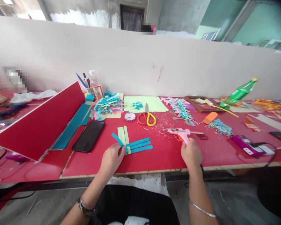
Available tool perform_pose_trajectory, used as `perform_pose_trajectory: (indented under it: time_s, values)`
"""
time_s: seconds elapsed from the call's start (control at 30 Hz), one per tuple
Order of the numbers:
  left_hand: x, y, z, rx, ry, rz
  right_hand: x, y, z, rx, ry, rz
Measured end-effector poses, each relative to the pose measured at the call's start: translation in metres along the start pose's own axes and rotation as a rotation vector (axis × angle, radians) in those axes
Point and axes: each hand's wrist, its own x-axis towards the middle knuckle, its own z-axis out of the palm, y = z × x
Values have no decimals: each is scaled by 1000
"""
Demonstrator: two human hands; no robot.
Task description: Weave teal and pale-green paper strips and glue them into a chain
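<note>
My right hand point(191, 153) is closed round the handle of a pink glue gun point(180, 132), whose nozzle points left just above the red table. At the crossing of several paper strips, my left hand point(112, 158) pinches a blue paper strip point(117, 139). Other blue strips point(140, 144) reach out to the right, over pale green strips point(124, 136) that lie upright from the crossing. Behind the strips are scissors point(146, 116) with red and yellow handles and a small round white lid point(130, 117). My fingers hide part of the crossing.
A black phone point(89, 136) lies left of the strips, beside a leaning red board point(42, 125). Cut strips are heaped point(109, 104) at the back. A green bottle point(240, 93) tilts at right, near a purple power strip point(248, 146) with cables.
</note>
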Motion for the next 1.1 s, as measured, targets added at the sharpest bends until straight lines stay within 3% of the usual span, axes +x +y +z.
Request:
perform_pose_trajectory:
  time_s: [0.07, 0.27, 0.37, 0.67, 1.1]
  values:
    - [0, -1, 1, 13, 12, 6, -9, -7, -2, 93, -3, -32]
    - [-1, -5, 3, 6, 32, 9, -44, -30, -6, 282, -76, -398]
    - [0, -8, 3, -22, 31, 8, -55, -40, -9, 289, -84, -509]
    - [0, -10, 2, -74, 23, 40, -67, -62, -6, 247, -66, -600]
    - [-1, -9, 2, -53, 15, 47, -66, -60, -6, 236, -84, -647]
